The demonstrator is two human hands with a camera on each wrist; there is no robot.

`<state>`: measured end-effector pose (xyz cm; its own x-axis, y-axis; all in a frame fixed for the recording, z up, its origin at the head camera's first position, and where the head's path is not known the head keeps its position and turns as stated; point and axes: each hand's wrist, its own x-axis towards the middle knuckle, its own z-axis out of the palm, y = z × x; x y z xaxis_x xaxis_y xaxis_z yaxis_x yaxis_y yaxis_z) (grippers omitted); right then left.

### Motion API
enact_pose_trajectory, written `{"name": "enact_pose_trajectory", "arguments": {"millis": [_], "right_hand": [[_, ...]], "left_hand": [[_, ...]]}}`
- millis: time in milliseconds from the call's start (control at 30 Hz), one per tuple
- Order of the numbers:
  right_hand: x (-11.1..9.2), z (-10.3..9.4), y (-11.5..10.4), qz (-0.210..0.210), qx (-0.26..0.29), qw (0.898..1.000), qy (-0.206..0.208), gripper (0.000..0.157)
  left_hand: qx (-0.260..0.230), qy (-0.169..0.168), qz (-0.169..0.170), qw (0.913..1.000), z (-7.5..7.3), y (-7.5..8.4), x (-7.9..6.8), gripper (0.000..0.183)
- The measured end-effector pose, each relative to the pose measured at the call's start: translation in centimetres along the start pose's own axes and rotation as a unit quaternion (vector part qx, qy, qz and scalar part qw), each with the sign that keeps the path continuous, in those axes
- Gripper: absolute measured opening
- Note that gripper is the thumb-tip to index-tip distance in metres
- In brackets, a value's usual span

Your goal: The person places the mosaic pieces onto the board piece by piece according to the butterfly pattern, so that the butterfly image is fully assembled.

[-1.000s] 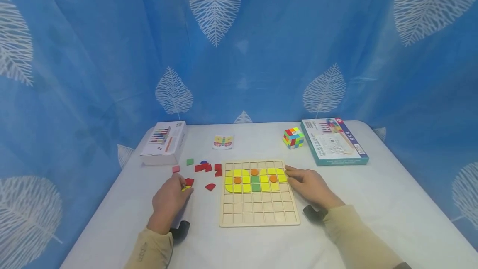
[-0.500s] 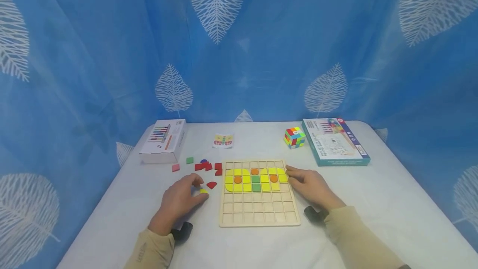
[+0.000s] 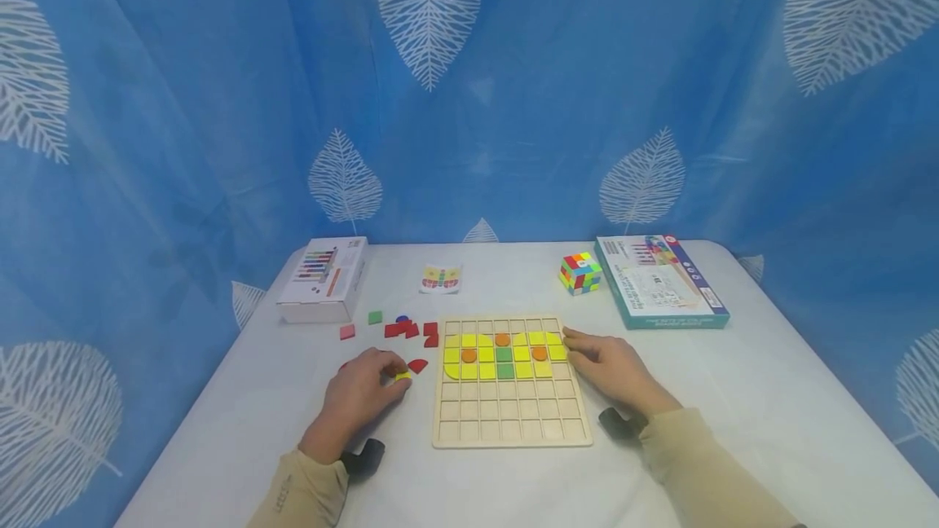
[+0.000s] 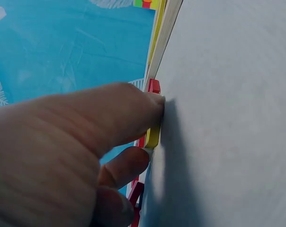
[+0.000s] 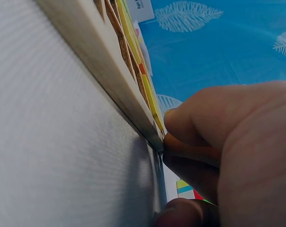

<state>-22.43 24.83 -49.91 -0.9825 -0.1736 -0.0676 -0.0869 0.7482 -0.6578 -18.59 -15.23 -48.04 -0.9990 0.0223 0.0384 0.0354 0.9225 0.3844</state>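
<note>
My left hand point(image 3: 359, 393) is low at the table left of the board, pinching a small yellow tile point(image 3: 402, 376) between thumb and fingers. In the left wrist view the thumb covers part of this yellow tile point(image 4: 153, 137). A red fan-shaped tile point(image 3: 417, 366) lies just beyond the fingertips. The wooden grid board point(image 3: 509, 433) carries yellow, green and orange tiles in its upper rows. My right hand point(image 3: 612, 365) rests at the board's right edge, its fingers extended and touching the rim near the upper corner.
Several red tiles point(image 3: 399, 330), a green tile point(image 3: 375, 317) and a pink tile point(image 3: 347, 332) lie left of the board. A picture card point(image 3: 440, 279), a puzzle cube point(image 3: 580, 274), a white box point(image 3: 323, 279) and a teal-edged box point(image 3: 663, 282) stand farther back.
My left hand has moved right, toward the board, bringing the yellow tile away from the red pieces, and its fingers have closed in on it. The right hand stays at the board's edge.
</note>
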Motion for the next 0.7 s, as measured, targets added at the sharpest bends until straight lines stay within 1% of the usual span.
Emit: {"name": "enact_pose_trajectory", "arguments": {"millis": [100, 267, 533, 700], "right_hand": [[0.05, 0.09, 0.07, -0.002, 0.001, 1.000, -0.001, 0.048], [0.07, 0.14, 0.10, -0.004, 0.004, 1.000, 0.000, 0.047], [0.04, 0.13, 0.16, -0.008, -0.001, 1.000, 0.003, 0.048], [0.00, 0.06, 0.04, -0.009, 0.001, 1.000, 0.002, 0.048]], "left_hand": [[-0.005, -0.004, 0.002, 1.0000, 0.01, -0.04, -0.08, 0.027], [-0.011, -0.008, 0.006, 0.9999, -0.01, -0.11, -0.19, 0.030], [-0.014, 0.003, -0.014, 0.9998, -0.16, -0.13, -0.11, 0.034], [-0.012, 0.002, -0.014, 0.9998, -0.25, -0.19, -0.02, 0.031]]}}
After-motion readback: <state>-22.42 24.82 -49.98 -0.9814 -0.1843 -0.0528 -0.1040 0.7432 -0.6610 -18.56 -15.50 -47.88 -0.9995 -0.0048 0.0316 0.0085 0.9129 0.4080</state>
